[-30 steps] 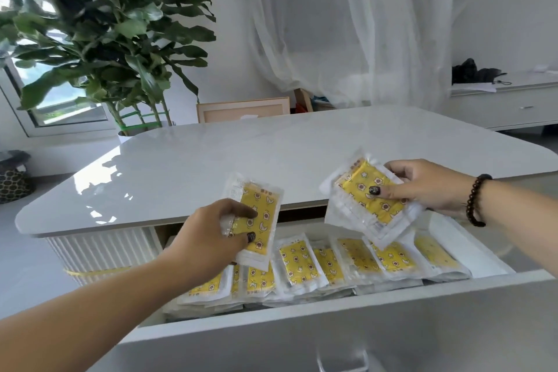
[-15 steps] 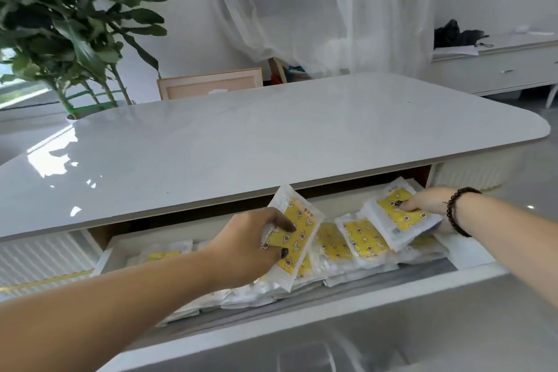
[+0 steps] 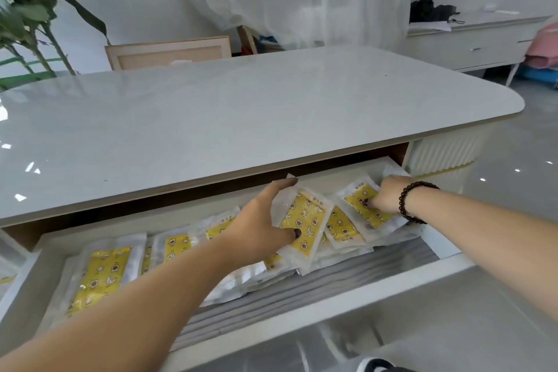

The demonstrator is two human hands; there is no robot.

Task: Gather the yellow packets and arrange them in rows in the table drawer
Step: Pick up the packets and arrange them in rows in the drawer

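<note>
Drawer (image 3: pixel 305 315), open beneath bare surface (image 3: pixel 241 118): one overlapping row of yellow packets (image 3: pixel 99 275) laid; left hand (image 3: pixel 265 220) grip pinching another, right hand (image 3: pixel 389 198) pressing the end packet (image 3: pixel 363 205); nearly complete.

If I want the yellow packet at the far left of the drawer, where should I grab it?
Pinch the clear border along the near short edge of the leftmost packet, coming from above at the drawer's front. It lies flat, face up, and that end looks free; its far end tucks against the next packet.
</note>
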